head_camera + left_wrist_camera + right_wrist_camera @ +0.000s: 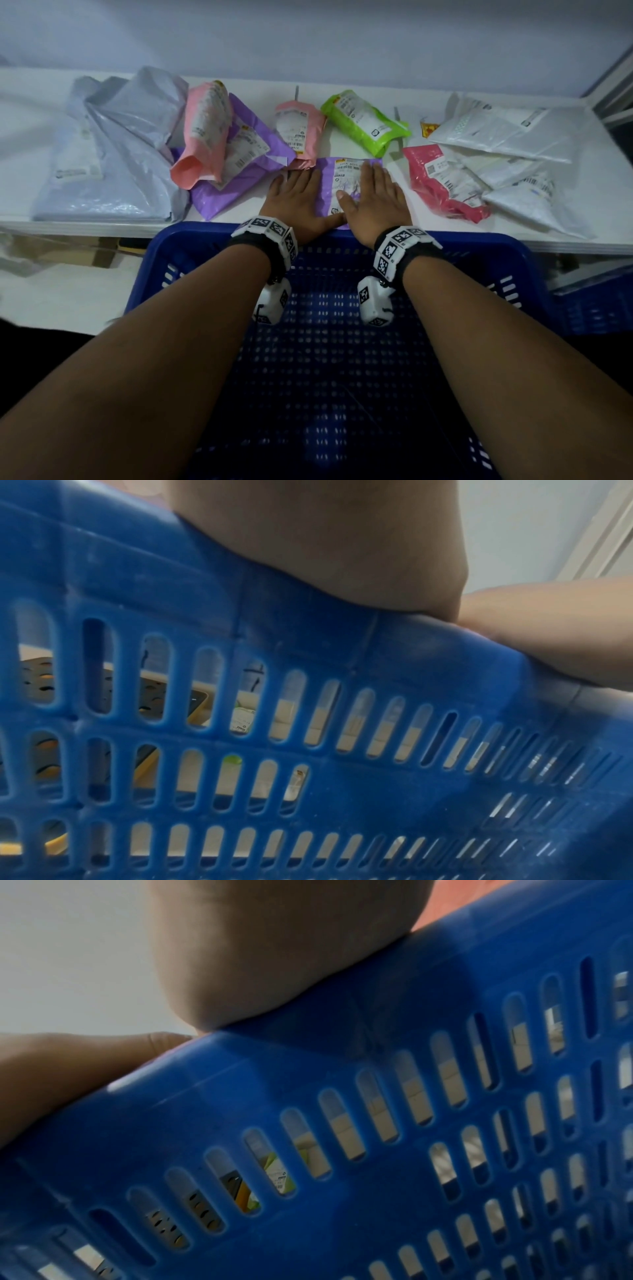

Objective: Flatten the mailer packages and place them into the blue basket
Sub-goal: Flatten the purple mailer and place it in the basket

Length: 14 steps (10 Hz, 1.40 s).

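A small purple mailer [337,186] with a white label lies flat at the table's front edge. My left hand [298,195] and my right hand [371,195] both press on it with flat, straight fingers, side by side. The blue basket [191,246] stands just below the table edge, under my wrists, and nothing lies in it. In the left wrist view the heel of my left hand [329,547] rests on the basket rim [394,647]. The right wrist view shows my right hand [274,950] on the same rim [308,1053]; the fingers are hidden there.
Other mailers lie on the white table [30,113]: large grey ones [113,150] at left, a pink roll [202,137] on a purple one [239,161], a small pink one [299,132], a green one [364,120], a red one [442,181], and white ones [507,144] at right.
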{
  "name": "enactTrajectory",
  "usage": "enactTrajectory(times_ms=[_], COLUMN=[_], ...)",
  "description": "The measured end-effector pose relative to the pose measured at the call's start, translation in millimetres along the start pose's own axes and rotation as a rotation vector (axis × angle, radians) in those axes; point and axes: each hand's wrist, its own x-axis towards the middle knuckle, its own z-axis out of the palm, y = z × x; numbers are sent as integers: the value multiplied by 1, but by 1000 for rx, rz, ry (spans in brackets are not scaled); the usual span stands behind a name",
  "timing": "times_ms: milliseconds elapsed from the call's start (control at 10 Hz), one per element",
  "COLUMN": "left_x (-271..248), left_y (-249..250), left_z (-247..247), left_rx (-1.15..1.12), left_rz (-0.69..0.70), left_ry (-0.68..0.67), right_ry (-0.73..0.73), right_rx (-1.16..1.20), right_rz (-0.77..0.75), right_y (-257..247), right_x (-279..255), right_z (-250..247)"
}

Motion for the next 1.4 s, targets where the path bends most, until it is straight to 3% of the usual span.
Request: enactTrajectory(times_ms=[400, 1400], left_x=[-6, -3], left_y=[-5, -2], left_z=[-1, 0], left_rx=[-78, -13], left_rz=[143, 92], left_ry=[64, -12], right_ry=[3, 56], right_rx=[-7, 2], right_rz=[-12, -19], right_y=[2, 1], right_x=[1, 2], right_z=[-1, 2])
